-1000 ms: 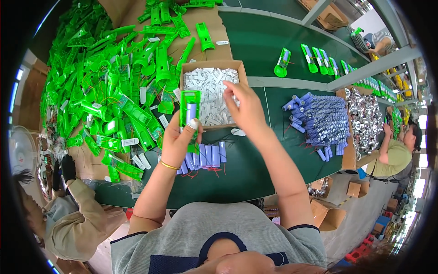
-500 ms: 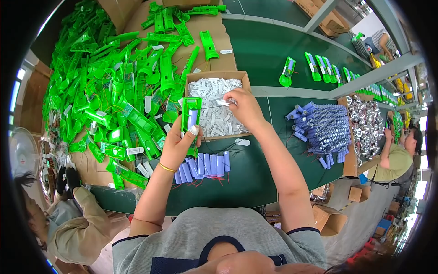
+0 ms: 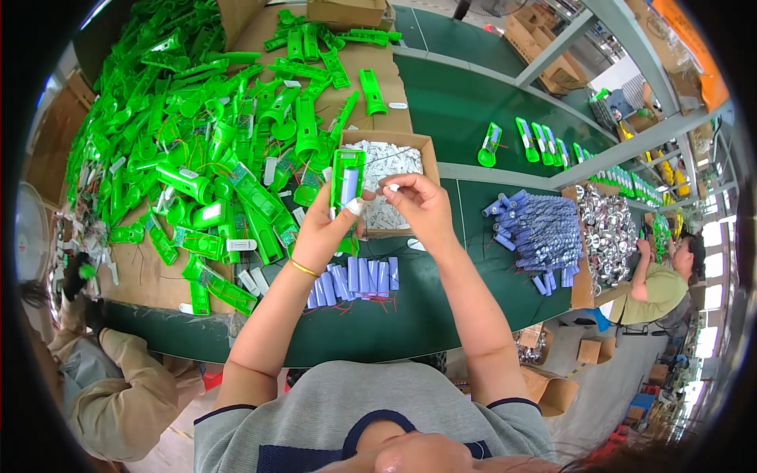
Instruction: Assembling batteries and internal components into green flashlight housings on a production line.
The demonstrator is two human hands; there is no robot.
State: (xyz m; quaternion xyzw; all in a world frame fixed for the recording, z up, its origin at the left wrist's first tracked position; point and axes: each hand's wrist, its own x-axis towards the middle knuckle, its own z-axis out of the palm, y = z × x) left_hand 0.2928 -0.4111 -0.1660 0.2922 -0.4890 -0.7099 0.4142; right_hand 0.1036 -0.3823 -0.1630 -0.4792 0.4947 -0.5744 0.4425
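Note:
My left hand (image 3: 322,230), with white wrapping on the thumb tip, grips a green plastic housing (image 3: 339,169) over the left side of a cardboard box. A blue cylindrical battery (image 3: 348,189) lies inside that housing. Between the thumb and fingers of my right hand (image 3: 426,211) is a small white plastic piece (image 3: 393,188), just right of the housing. Below both hands, the box (image 3: 430,158) holds many white plastic parts (image 3: 386,158). Several blue batteries (image 3: 361,276) with red wires stand in a row on the green table nearer to me.
Green housings (image 3: 236,158) are heaped on cardboard at left. More wired batteries (image 3: 540,229) are piled at right, beside a box of shiny metal parts (image 3: 603,229). Assembled green pieces (image 3: 544,142) line the far table behind a grey metal rail (image 3: 505,173). Co-workers sit at both sides.
My right hand has drawn back from over the white parts, closer to my left hand, with the white piece pinched. The whole view has shifted slightly.

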